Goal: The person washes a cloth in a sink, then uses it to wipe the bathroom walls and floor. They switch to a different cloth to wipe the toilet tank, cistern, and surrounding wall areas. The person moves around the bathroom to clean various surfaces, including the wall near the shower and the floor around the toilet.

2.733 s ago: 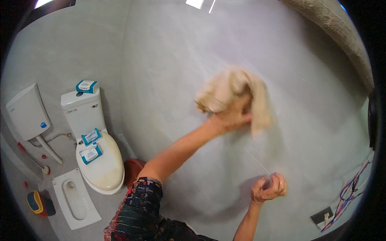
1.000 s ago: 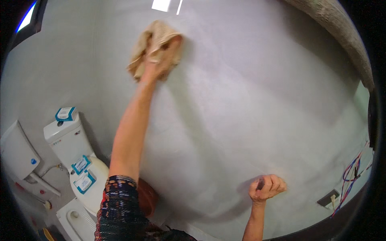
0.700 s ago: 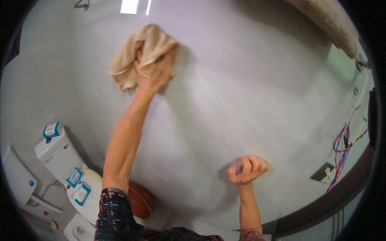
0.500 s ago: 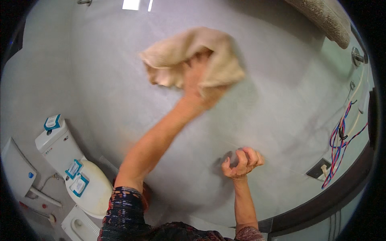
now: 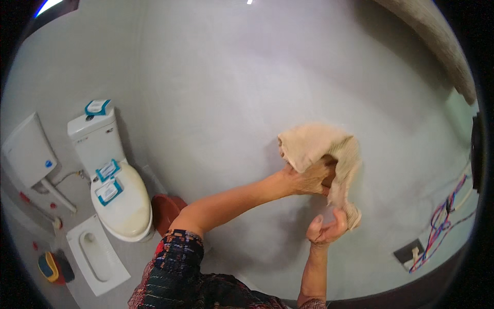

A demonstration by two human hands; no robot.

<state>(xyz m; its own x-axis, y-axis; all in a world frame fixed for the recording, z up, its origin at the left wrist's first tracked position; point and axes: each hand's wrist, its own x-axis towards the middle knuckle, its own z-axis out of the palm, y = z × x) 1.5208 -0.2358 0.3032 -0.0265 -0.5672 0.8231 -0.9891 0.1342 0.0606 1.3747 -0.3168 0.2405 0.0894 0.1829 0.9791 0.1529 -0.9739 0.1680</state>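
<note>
A beige cloth (image 5: 314, 144) is bunched against the grey wall, right of the middle of the view. My left hand (image 5: 311, 177) is closed on it, with its fingers mostly hidden under the folds. One end of the cloth hangs down on the right, beside the fingers of my right hand (image 5: 328, 229). That hand is raised below the cloth, its thumb and curled fingers apart. Its fingertips overlap the hanging end in the view; whether they touch it I cannot tell.
To the left stand a white toilet (image 5: 126, 201) with blue-and-white packets (image 5: 109, 191) on its lid, a squat pan (image 5: 98, 255) and a red-brown bucket (image 5: 167, 208). Coloured wires (image 5: 442, 221) hang by a dark wall box (image 5: 409, 252) at right. A brown towel (image 5: 432, 36) hangs at upper right.
My left hand has brought the cloth down and right across the wall, close to my right hand. My right hand has shifted slightly lower. The view has turned, showing more of the toilet side.
</note>
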